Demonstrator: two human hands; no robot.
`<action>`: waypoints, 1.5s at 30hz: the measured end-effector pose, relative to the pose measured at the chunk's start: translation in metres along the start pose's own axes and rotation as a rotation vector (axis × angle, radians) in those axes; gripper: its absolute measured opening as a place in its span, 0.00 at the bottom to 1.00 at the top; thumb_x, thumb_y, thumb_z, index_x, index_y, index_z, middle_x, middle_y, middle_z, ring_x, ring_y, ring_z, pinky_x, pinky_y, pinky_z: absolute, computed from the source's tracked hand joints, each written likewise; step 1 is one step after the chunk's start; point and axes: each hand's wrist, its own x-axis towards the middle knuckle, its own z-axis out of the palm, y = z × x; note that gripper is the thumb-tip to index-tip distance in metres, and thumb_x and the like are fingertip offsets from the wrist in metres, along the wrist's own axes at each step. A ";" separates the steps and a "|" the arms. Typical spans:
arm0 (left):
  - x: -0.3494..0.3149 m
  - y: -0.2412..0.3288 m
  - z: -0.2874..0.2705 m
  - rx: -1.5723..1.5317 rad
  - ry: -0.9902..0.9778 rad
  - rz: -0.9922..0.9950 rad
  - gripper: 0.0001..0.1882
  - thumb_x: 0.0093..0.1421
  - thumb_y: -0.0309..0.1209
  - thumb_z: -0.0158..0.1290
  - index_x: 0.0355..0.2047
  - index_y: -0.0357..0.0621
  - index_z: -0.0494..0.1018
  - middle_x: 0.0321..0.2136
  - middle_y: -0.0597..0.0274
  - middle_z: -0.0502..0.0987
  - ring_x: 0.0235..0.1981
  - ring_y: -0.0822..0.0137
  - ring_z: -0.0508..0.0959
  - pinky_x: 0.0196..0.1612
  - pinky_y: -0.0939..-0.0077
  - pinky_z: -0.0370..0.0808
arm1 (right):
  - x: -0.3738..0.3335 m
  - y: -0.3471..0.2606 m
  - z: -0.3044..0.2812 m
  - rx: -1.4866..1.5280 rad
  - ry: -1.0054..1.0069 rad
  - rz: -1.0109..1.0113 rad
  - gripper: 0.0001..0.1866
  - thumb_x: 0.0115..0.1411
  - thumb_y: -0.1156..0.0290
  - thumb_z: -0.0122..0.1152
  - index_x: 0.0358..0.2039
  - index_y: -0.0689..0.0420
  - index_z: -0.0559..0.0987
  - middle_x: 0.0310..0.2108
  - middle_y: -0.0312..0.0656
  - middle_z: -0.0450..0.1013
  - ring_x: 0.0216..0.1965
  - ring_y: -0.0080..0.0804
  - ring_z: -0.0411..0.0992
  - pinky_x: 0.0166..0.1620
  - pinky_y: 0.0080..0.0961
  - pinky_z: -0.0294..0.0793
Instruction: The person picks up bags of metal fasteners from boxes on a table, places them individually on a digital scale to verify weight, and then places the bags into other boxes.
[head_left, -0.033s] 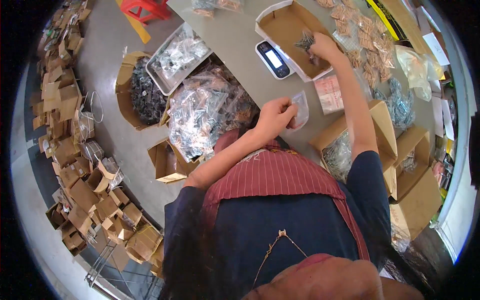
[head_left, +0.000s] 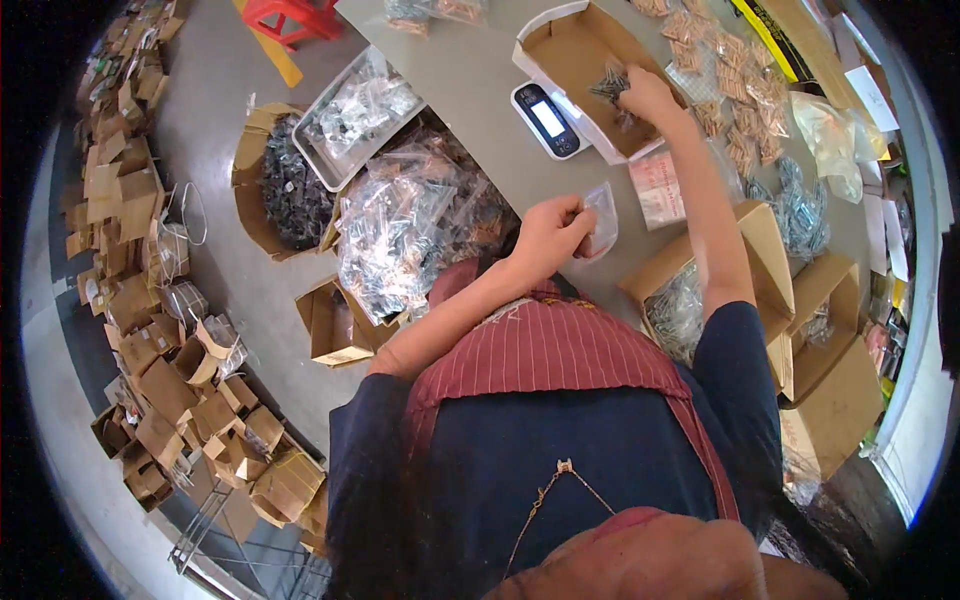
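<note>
My left hand is closed on the edge of a small clear plastic bag, held over the near edge of the grey table. My right hand reaches into a shallow open cardboard box with white outer sides. Its fingers are on a cluster of thin grey metal pieces, which look like screws but are too small to name surely. Against the box's left side stands a white digital scale with a lit display. A pink-and-white printed packet lies by the box's near end.
Bags of tan pegs and bagged grey pieces cover the table's right side. Open cartons stand close at my right. On my left are a metal tray of filled bags and a heap of bags. A red stool stands beyond.
The shallow cardboard box has shifted very slightly to the right. Both hands keep nearly the same place and hold.
</note>
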 end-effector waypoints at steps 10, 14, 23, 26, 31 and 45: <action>0.000 0.003 -0.003 -0.073 -0.004 -0.025 0.12 0.64 0.31 0.52 0.26 0.35 0.73 0.17 0.62 0.74 0.18 0.71 0.75 0.24 0.76 0.73 | -0.031 -0.006 -0.048 0.961 -0.113 0.234 0.14 0.51 0.75 0.68 0.37 0.68 0.79 0.27 0.40 0.76 0.26 0.27 0.74 0.32 0.24 0.77; -0.001 0.001 0.001 -0.093 -0.037 -0.011 0.12 0.64 0.31 0.51 0.26 0.36 0.73 0.18 0.62 0.74 0.18 0.71 0.75 0.24 0.76 0.73 | -0.053 -0.005 -0.071 1.193 -0.116 0.238 0.24 0.53 0.74 0.67 0.50 0.67 0.76 0.29 0.37 0.76 0.28 0.23 0.73 0.35 0.20 0.72; -0.004 0.003 0.005 -0.094 -0.058 -0.020 0.14 0.67 0.34 0.47 0.29 0.36 0.73 0.19 0.60 0.74 0.18 0.69 0.75 0.25 0.75 0.73 | -0.185 -0.080 -0.094 1.427 0.089 0.153 0.22 0.52 0.79 0.67 0.49 0.68 0.75 0.33 0.40 0.78 0.32 0.23 0.75 0.36 0.20 0.74; -0.005 0.004 0.011 -0.157 -0.066 -0.004 0.14 0.67 0.34 0.46 0.30 0.36 0.72 0.17 0.60 0.74 0.17 0.69 0.74 0.24 0.76 0.72 | -0.214 -0.094 -0.072 1.150 0.176 0.142 0.20 0.54 0.78 0.66 0.47 0.69 0.75 0.31 0.42 0.78 0.32 0.23 0.76 0.36 0.20 0.74; -0.008 0.001 0.012 -0.126 -0.057 0.004 0.15 0.65 0.33 0.48 0.25 0.34 0.72 0.15 0.59 0.72 0.14 0.69 0.72 0.18 0.75 0.69 | -0.245 -0.100 -0.070 1.333 0.255 0.217 0.19 0.58 0.79 0.61 0.49 0.70 0.73 0.34 0.46 0.79 0.34 0.29 0.78 0.39 0.23 0.76; -0.003 -0.007 0.017 -0.087 -0.171 0.015 0.16 0.65 0.34 0.48 0.23 0.34 0.72 0.14 0.60 0.71 0.13 0.70 0.71 0.17 0.74 0.68 | -0.296 -0.093 -0.071 1.786 0.348 0.356 0.13 0.63 0.77 0.53 0.47 0.70 0.72 0.40 0.51 0.77 0.42 0.45 0.79 0.43 0.34 0.78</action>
